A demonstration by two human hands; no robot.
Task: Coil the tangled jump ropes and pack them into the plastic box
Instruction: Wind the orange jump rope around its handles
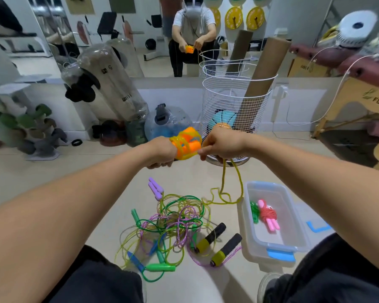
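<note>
I see both hands raised in front of me, above the floor. My left hand (162, 153) grips the orange handles (189, 147), which lie about level with their long axis running left to right, and turns of yellow rope (232, 184) go across them. My right hand (220, 146) pinches this rope just beside the handles, fingers curled on it. From there the rope hangs down in a loop and reaches the floor near the plastic box (274, 217). The box stands open on the floor at the right, long side running away from me, with a coiled pink rope (268, 214) inside. The tangled ropes (175, 224) lie on the floor left of the box.
</note>
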